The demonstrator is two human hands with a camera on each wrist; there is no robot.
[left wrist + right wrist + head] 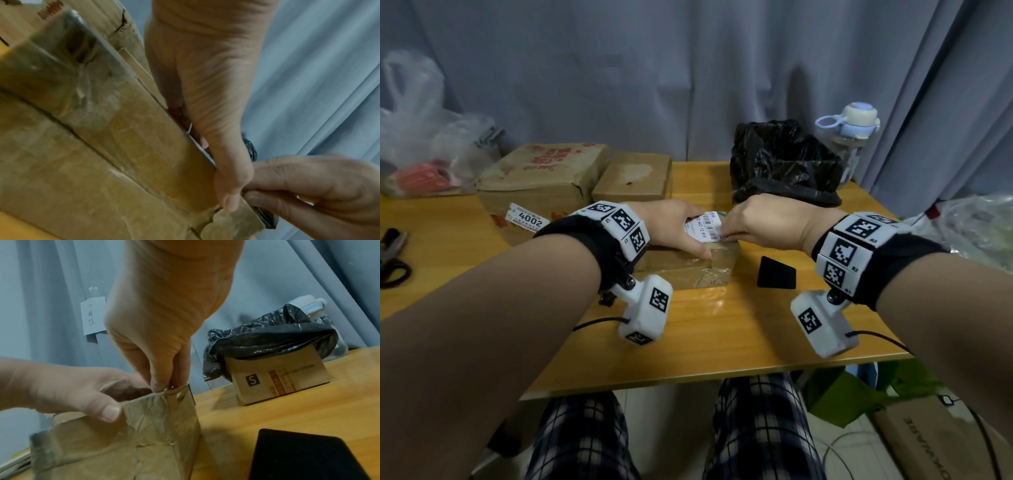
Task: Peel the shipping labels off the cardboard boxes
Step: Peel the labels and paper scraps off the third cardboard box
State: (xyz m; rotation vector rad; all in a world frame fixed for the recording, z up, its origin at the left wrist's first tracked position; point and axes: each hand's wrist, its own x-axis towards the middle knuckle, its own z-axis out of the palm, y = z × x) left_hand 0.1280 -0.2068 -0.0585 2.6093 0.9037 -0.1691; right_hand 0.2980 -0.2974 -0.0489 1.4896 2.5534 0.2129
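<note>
**A:** Closest thing was the left hand, thumb curled over the near edge of the taped box, holding it down on the table. The right hand pinched a corner of the white shipping label on that box's top.

**B:** Any containers?

**A:** Behind the taped box and to its right, a small carton lined with a black bag; couldn't tell what was inside. Behind-left sat two boxes, the bigger box wearing a 4002 sticker.
</note>
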